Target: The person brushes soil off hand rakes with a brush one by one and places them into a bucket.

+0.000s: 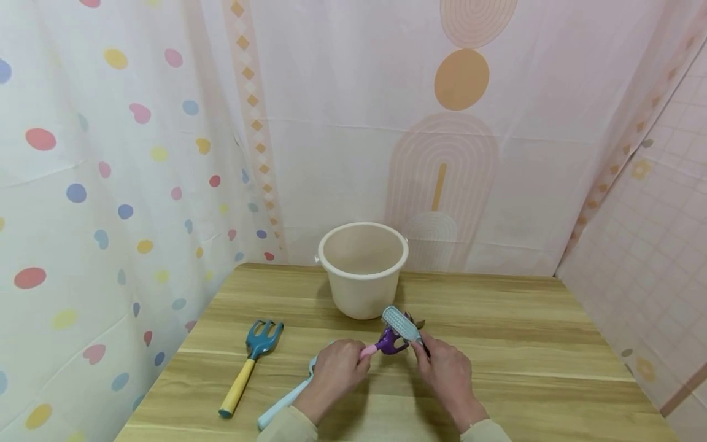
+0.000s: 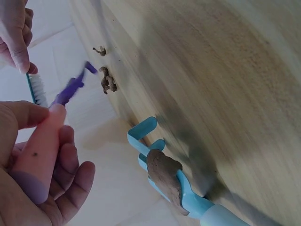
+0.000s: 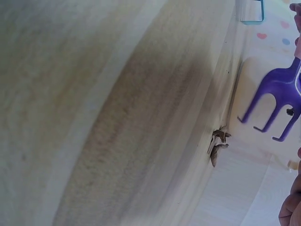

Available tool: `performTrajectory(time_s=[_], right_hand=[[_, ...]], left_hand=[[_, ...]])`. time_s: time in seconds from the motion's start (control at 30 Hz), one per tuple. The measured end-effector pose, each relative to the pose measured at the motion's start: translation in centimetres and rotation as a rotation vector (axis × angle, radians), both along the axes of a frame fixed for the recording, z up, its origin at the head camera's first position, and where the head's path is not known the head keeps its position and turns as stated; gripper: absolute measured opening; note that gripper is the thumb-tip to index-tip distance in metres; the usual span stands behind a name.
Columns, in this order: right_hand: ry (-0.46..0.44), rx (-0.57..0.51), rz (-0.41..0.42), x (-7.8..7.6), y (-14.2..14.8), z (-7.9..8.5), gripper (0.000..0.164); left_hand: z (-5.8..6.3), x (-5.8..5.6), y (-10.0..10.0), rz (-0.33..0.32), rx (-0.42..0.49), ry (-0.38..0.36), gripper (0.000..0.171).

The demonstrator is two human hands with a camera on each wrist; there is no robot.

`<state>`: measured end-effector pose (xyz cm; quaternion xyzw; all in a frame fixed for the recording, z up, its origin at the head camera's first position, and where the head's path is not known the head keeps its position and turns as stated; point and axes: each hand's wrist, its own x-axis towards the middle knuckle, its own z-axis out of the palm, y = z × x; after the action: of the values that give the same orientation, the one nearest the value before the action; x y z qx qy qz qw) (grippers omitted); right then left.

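Note:
My left hand [image 1: 339, 371] grips the pink handle of a purple hand rake [image 1: 391, 342], its tines pointing right. In my right hand [image 1: 446, 374] is a brush [image 1: 401, 323] with a pale blue-grey head, held close against the rake's tines. White bristles [image 2: 39, 89] show in the left wrist view. A small brown bit [image 3: 289, 112] sits by the purple tines in the right wrist view. Brown clumps [image 2: 107, 81] lie on the table below the tools. Under my left forearm, a light blue hand rake [image 1: 283, 403] lies with a brown lump [image 2: 164, 174] on its head.
A cream bucket [image 1: 363, 294] stands at the back of the wooden table [image 1: 530, 356]. To the left lies a blue hand fork [image 1: 264, 339] with a yellow handle. Patterned curtains [image 1: 342, 123] hang behind the table and along both sides.

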<state>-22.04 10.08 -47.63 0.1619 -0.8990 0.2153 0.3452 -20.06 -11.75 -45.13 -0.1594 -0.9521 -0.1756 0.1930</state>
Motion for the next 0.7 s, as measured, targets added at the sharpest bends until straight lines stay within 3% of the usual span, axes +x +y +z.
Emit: performTrajectory(time_s=[0.13,0.27,0.4,0.5,0.6,0.7], right_hand=[[0.012,-0.045,-0.005,0.0,0.2,-0.2,0.012],[0.088,-0.078,0.002,-0.2,0.5,-0.5,0.017],[0.221,-0.032,0.079,-0.3,0.9,-1.0,0.021],[0.305,0.027,0.159,-0.4,1.1,-1.4,0.034],[0.31,0.064,0.198,-0.5,1.1,-1.7,0.044],[0.264,0.089,0.192,-0.4,1.1,-1.8,0.041]], left_hand=[[0.1,0.2,-0.2,0.015,0.003,-0.02,0.023],[0.2,0.2,-0.2,0.027,-0.003,-0.028,0.02],[0.2,0.1,-0.2,0.041,-0.001,-0.043,0.025],[0.3,0.0,-0.2,0.041,0.013,-0.066,0.028],[0.4,-0.1,-0.2,0.03,0.026,-0.092,0.032],[0.5,0.0,-0.1,0.015,0.018,-0.098,0.034]])
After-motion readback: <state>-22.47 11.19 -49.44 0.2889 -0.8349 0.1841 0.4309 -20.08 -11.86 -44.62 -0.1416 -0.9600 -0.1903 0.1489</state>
